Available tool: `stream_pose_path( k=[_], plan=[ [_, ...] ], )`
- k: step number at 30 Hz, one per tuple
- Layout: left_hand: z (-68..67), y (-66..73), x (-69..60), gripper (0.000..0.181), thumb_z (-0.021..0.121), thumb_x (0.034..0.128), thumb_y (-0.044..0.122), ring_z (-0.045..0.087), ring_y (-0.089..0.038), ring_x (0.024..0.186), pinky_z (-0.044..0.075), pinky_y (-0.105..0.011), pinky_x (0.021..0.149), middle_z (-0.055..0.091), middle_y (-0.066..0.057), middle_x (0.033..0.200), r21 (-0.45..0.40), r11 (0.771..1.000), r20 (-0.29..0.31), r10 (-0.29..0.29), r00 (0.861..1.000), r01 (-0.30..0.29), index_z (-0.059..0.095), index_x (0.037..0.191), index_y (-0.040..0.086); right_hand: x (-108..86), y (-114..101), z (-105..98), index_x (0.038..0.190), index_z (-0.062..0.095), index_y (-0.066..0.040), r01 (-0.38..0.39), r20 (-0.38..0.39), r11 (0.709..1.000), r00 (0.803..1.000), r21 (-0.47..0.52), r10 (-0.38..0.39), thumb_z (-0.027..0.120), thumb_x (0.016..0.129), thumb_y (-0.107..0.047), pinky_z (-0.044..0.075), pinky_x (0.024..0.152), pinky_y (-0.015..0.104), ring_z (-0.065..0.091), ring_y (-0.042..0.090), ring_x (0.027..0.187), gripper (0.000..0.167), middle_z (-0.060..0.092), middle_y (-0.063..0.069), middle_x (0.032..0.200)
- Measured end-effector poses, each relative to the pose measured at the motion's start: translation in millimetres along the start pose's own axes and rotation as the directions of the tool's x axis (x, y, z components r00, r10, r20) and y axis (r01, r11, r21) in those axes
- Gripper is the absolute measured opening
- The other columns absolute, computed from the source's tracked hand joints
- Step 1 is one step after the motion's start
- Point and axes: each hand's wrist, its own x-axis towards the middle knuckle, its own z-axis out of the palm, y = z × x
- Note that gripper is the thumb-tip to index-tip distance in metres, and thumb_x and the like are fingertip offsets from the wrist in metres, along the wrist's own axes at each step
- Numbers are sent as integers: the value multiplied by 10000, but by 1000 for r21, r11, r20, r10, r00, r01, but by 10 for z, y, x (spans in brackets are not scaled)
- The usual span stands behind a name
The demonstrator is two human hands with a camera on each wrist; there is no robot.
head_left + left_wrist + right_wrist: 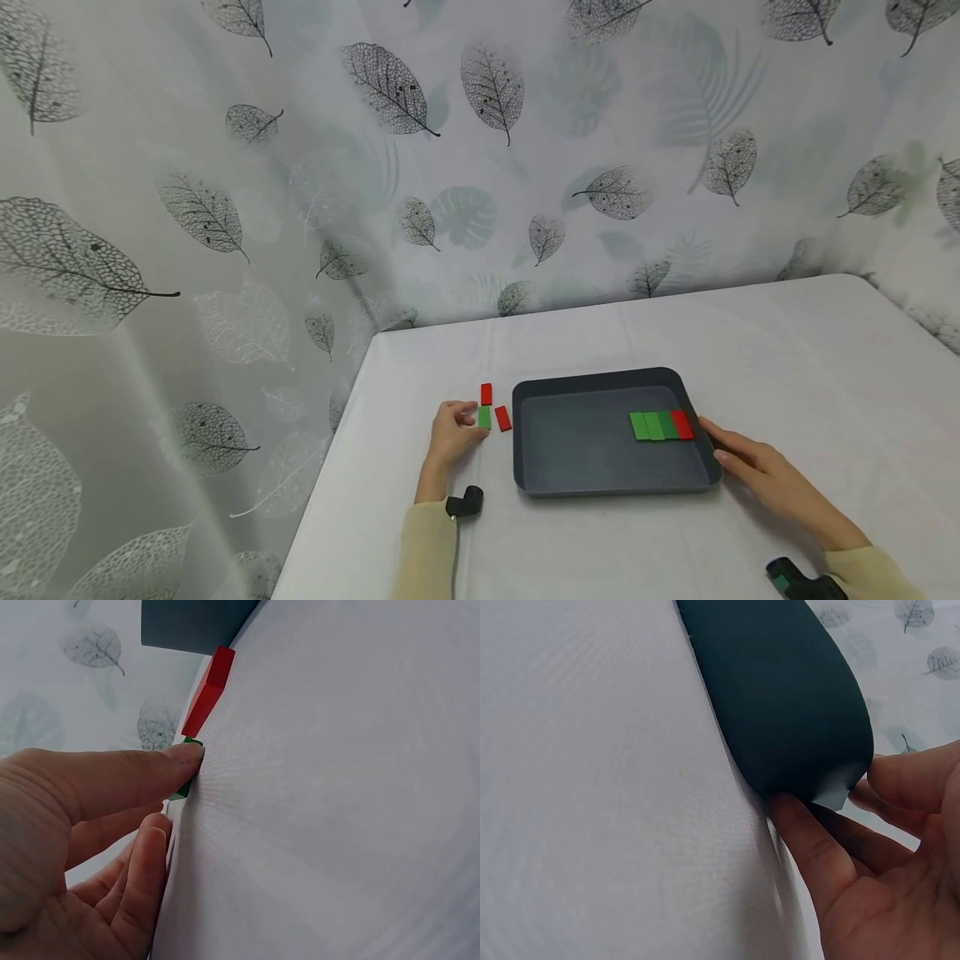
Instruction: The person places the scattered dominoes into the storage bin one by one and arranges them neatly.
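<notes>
My left hand [452, 435] pinches a green block [484, 417] on the white tabletop; in the left wrist view its thumb lies over the green block [184, 789]. A red block [487, 394] lies just beyond it, and another red block [503, 418] lies tilted to its right. At the right end of a dark grey tray [577, 450], my right hand [776, 482] touches the outer wall with extended fingers. In the right wrist view, the hand's thumb and a finger meet the tray [780, 697] near its corner. Several green blocks [647, 426] and a red block [682, 425] form a row inside the tray.
The white tabletop [600, 550] extends around the tray, with its left edge beside my left forearm. Leaf-patterned curtains [465, 217] hang behind the table and at its sides. Dark devices are strapped at both wrists.
</notes>
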Motion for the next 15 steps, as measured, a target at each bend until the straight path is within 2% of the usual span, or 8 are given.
stream_pose_path(
  k=[2,4,8,12,15],
  plan=[
    [-5,3,2,460,825,711,12,574,-183,880,469,-272,743,550,-126,1130,7,1000,3,6,1000,-6,699,1153,24,3,6,7,1451,423,14,0,-7,1000,1000,1,0,510,1018,-168,208,876,-64,182,-352,1156,478,257,-405,1326],
    [-8,-3,5,444,828,715,22,578,-186,888,474,-272,742,548,-129,1147,8,1000,8,10,1000,-10,705,1142,31,3,7,10,1454,421,13,-1,-7,1000,1000,6,2,508,1019,-168,207,875,-64,181,-354,1154,479,237,-447,1304],
    [-8,-13,2,426,837,718,50,588,-197,911,482,-277,754,554,-124,1153,-1,1000,4,4,1000,-4,711,1124,40,4,10,9,1453,420,17,7,-7,1000,1000,12,-7,505,1020,-160,209,878,-63,185,-350,1162,476,238,-444,1310],
    [-4,-33,-21,423,832,718,62,610,-194,890,496,-278,750,615,-120,1056,-27,1000,-26,-6,1000,5,707,1120,34,5,13,8,1446,426,27,14,-6,1000,1000,15,-14,508,1018,-151,213,882,-61,192,-347,1167,471,247,-432,1315],
    [-10,-37,-40,415,817,734,48,635,-183,863,523,-280,760,673,-132,974,-80,997,-40,-18,999,14,699,1131,20,4,13,5,1448,428,19,5,-5,1000,1000,9,-5,509,1018,-160,213,883,-61,188,-348,1163,472,255,-413,1315]
  ],
)
